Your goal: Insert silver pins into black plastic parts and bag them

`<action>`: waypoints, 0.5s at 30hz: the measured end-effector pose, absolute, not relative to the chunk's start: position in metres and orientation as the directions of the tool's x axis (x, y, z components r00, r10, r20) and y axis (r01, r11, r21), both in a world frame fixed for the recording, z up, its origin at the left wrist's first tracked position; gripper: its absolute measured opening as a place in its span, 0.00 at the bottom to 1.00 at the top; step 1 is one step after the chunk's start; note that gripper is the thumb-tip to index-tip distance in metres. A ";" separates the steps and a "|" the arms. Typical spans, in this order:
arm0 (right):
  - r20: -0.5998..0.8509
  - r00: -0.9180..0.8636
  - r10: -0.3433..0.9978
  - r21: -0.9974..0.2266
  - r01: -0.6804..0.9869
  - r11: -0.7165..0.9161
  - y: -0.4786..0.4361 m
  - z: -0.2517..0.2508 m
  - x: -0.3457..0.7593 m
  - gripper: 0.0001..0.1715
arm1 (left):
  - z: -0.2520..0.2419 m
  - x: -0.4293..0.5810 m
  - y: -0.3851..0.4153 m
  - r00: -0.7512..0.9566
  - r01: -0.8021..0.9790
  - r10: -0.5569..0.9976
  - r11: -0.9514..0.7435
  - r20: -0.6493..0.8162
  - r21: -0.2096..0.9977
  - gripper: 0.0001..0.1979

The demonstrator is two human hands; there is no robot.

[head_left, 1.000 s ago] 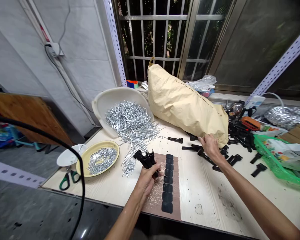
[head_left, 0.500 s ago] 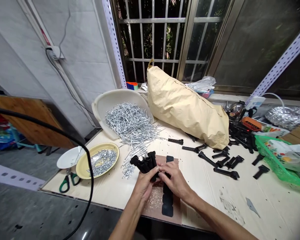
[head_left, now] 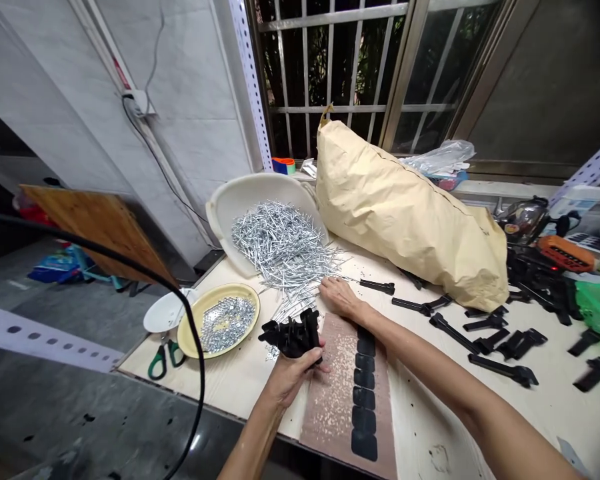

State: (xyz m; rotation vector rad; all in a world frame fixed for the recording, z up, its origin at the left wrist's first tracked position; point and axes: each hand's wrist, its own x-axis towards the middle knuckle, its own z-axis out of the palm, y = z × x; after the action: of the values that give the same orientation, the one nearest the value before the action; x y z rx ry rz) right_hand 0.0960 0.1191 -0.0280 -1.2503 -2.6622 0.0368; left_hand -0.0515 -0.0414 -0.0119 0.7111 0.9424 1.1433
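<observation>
Clasping left hand [head_left: 289,380]: closed around our black plastic parts [head_left: 294,339].
Right hand [head_left: 341,298]: newly beside thin silver metal rods [head_left: 280,241], apparently collecting; grip hidden.

Worn on the head, at the near edge of the bench [head_left: 230,383], facing forward and steeply down across it. Close to the left hand [head_left: 289,381] and right hand [head_left: 338,297], both near mid-frame. Wide enough to take in the barred window [head_left: 330,63] along the top and the floor [head_left: 55,397] at lower left.
</observation>
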 end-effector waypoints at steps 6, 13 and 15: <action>0.268 -0.553 0.789 -0.179 0.776 0.605 0.111 0.005 0.143 0.14 | -0.023 -0.060 -0.031 -0.047 -0.256 0.981 0.171 -0.189 0.951 0.18; 0.571 -0.265 0.777 -0.629 0.468 0.622 0.056 0.073 0.158 0.09 | -0.025 -0.053 -0.014 -0.177 -0.232 0.984 -0.025 -0.017 0.972 0.21; 0.572 -0.304 0.762 -0.641 0.414 0.646 0.046 0.081 0.152 0.09 | -0.020 -0.052 -0.012 -0.175 -0.257 0.985 -0.057 0.012 0.965 0.18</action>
State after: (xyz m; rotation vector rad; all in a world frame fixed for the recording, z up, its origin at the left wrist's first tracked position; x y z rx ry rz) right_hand 0.1519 0.0460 0.0808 -0.9237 -1.9344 0.4709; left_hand -0.0517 -0.0115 -0.0205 0.9481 1.1139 1.4737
